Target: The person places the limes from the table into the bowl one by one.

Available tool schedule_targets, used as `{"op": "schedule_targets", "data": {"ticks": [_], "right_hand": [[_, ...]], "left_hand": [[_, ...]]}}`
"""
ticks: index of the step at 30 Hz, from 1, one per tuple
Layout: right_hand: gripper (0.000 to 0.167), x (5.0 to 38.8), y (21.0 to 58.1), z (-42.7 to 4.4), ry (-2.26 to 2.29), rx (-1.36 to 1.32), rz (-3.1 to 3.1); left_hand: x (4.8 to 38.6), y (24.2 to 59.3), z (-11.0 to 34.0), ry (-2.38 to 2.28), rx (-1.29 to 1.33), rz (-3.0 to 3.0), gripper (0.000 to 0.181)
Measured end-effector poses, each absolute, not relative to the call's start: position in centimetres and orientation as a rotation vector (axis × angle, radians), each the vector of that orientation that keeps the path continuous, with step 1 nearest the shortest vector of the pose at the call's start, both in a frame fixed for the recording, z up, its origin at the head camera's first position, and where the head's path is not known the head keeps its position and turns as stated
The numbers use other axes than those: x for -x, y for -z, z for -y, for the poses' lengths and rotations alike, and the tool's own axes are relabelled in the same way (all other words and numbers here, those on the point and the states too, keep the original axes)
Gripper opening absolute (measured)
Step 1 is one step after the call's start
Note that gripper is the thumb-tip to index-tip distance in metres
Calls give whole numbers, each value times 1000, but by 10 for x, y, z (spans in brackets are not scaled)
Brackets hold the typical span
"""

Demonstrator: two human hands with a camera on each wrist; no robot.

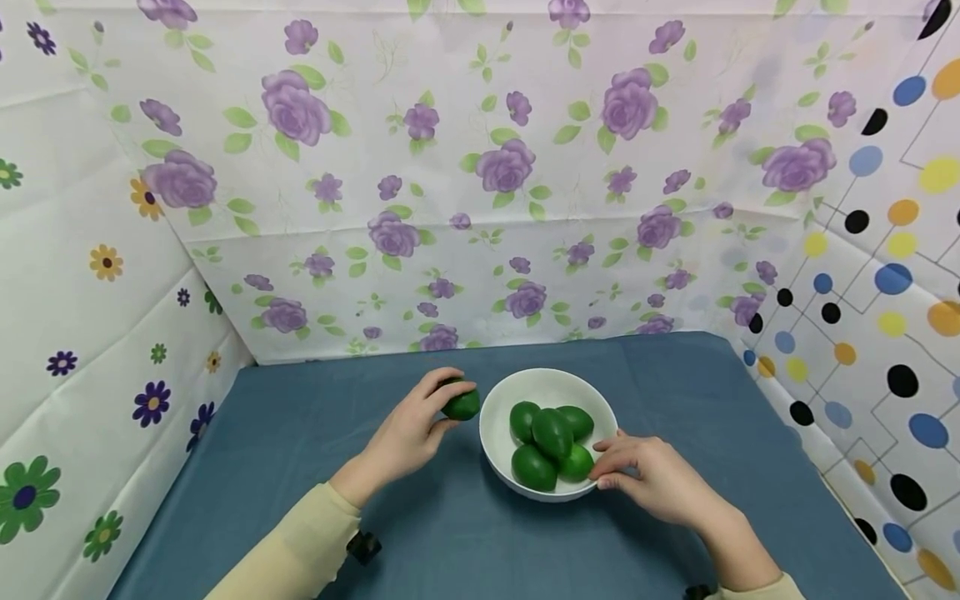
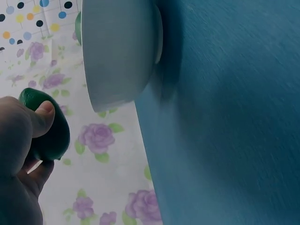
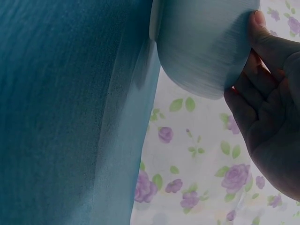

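My left hand [image 1: 408, 429] holds a dark green lime [image 1: 462, 403] just left of a white bowl [image 1: 501, 400]. In the left wrist view the thumb and fingers are curled round that lime [image 2: 54, 136], which is apart from the bowl [image 2: 117, 56]. Several green limes [image 1: 552, 433] lie heaped inside the bowl, one of them a brighter green. My right hand [image 1: 660, 479] grips the bowl's right rim. In the right wrist view its thumb is at the rim and other fingers touch the side of the bowl [image 3: 206, 51].
The bowl stands on a blue cloth-covered table [image 1: 450, 542]. A purple-flowered sheet [image 1: 450, 167] hangs along the back edge. Patterned sheets flank it, one with daisies [image 1: 75, 292] on the left and one with coloured dots [image 1: 877, 333] on the right.
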State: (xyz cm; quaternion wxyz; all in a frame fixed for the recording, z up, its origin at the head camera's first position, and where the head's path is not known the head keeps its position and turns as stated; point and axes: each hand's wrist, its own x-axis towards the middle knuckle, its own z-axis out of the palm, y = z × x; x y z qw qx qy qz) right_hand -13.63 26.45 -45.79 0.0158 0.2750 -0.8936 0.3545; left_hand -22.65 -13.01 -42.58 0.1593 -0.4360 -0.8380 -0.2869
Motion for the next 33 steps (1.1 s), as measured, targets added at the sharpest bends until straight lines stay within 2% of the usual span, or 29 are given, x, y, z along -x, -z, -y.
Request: {"op": "schedule_targets", "data": {"ticks": [16,33], "right_hand": [[17,135,459,-265,-1066,-819,2806],[15,134,458,-264,-1073,-836,2798]], "left_hand": [[223,420,103,866,1550,2309,63],[224,422,93,627,1733,2423,65]]}}
